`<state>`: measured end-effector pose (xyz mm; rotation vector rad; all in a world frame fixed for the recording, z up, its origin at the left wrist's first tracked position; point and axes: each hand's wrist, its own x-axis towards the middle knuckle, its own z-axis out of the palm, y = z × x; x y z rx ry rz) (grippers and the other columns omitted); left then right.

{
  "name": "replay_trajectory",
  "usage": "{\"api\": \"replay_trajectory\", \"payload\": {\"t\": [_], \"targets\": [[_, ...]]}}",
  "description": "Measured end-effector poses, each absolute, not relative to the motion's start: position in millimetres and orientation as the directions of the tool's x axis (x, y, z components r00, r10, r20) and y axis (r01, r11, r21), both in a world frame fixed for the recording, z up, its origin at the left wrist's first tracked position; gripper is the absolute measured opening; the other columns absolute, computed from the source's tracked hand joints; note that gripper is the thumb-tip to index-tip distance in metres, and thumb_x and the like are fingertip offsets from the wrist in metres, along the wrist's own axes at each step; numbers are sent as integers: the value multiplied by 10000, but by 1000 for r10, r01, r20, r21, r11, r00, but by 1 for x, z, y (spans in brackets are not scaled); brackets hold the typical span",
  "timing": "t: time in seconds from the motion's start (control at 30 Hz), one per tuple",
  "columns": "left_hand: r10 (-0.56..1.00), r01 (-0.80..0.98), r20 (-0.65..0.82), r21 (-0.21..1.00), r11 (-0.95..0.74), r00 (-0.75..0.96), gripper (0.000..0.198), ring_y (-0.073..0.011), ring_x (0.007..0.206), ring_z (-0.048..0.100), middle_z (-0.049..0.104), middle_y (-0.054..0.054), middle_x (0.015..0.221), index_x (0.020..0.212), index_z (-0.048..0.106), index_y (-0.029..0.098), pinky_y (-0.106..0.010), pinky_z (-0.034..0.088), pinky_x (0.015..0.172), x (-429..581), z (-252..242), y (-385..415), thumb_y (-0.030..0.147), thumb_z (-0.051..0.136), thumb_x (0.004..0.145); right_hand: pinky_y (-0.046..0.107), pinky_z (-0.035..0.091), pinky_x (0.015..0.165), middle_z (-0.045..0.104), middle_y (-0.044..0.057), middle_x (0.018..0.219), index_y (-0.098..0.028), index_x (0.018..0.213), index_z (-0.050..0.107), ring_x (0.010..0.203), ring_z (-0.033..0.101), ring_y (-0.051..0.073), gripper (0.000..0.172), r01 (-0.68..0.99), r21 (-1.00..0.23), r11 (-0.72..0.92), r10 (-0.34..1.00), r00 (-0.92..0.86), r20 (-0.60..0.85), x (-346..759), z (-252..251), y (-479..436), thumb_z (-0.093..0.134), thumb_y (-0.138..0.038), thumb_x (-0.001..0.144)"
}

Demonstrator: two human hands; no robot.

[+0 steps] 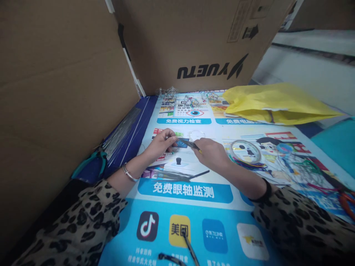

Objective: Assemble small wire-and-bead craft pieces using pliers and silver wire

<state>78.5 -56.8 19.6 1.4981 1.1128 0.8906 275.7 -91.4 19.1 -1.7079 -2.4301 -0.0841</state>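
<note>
My left hand (164, 142) is closed in a pinch, thumb against forefinger, on something too small to make out. The tip of a pair of pliers (192, 144) meets those fingertips. Wrapped round the pliers' handles is my right hand (212, 153). A short row of pale beads (169, 153) shows just below my left fingers; whether it is held, I cannot tell. Behind the pliers, a loop of clear beads (196, 133) is partly hidden by my right hand. Nearer to me lies a bundle of thin metal wires (173, 174) on the printed sheet (183, 207).
Cardboard walls (188, 37) stand behind and at left. Teal-handled pliers (91, 164) and long wires (122, 133) lie along the left wall. To the right are a clear spool (245, 151), tangled coloured wires (307, 170), orange-handled scissors (346, 201) and a yellow bag (277, 101).
</note>
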Motion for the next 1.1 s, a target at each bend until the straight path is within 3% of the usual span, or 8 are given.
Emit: {"api": "replay_trajectory", "payload": {"t": [0.13, 0.23, 0.53, 0.67, 0.87, 1.1], "targets": [[956, 221, -22, 974, -45, 294, 163, -78, 507, 517, 600, 7, 671, 801, 448, 177, -194, 418, 476, 82, 27, -59, 319, 529, 803, 254, 324, 600, 632, 41, 882, -201, 894, 575, 816, 568, 170, 212, 936, -78, 344, 928, -327, 179, 275, 19, -91, 412, -335, 878], [960, 338, 4, 936, -102, 279, 148, -86, 526, 508, 587, 10, 667, 777, 469, 177, -200, 408, 488, 82, 35, -57, 308, 536, 789, 255, 318, 592, 634, 43, 885, -194, 879, 570, 806, 570, 169, 214, 945, -86, 316, 938, -298, 175, 275, 19, -89, 412, -338, 877], [890, 662, -26, 678, -320, 456, 104, -138, 580, 529, 598, 5, 603, 680, 535, 184, -234, 344, 549, 77, 59, -39, 238, 510, 766, 257, 317, 580, 635, 43, 881, -200, 878, 562, 804, 575, 173, 208, 942, -108, 317, 944, -303, 131, 276, 23, -88, 407, -337, 880], [855, 726, -31, 546, -418, 517, 106, -140, 553, 489, 593, 12, 565, 641, 567, 190, -236, 294, 534, 88, 75, -23, 186, 527, 738, 259, 325, 589, 633, 45, 888, -199, 874, 558, 812, 577, 177, 214, 950, -139, 281, 955, -263, 136, 278, 22, -86, 403, -347, 879], [833, 689, -132, 638, -343, 537, 133, -124, 481, 492, 579, -1, 513, 597, 569, 171, -225, 305, 476, 101, 77, -13, 186, 568, 729, 262, 314, 577, 630, 37, 882, -211, 865, 558, 803, 574, 179, 205, 950, -151, 273, 958, -254, 133, 281, 23, -86, 407, -349, 875], [804, 513, -375, 852, 103, 461, 203, -117, 479, 586, 664, -51, 669, 776, 474, 168, -193, 413, 410, 90, 56, -23, 333, 592, 774, 259, 320, 585, 628, 38, 893, -212, 886, 565, 818, 573, 178, 204, 951, -137, 277, 958, -261, 121, 281, 24, -86, 415, -349, 876]]}}
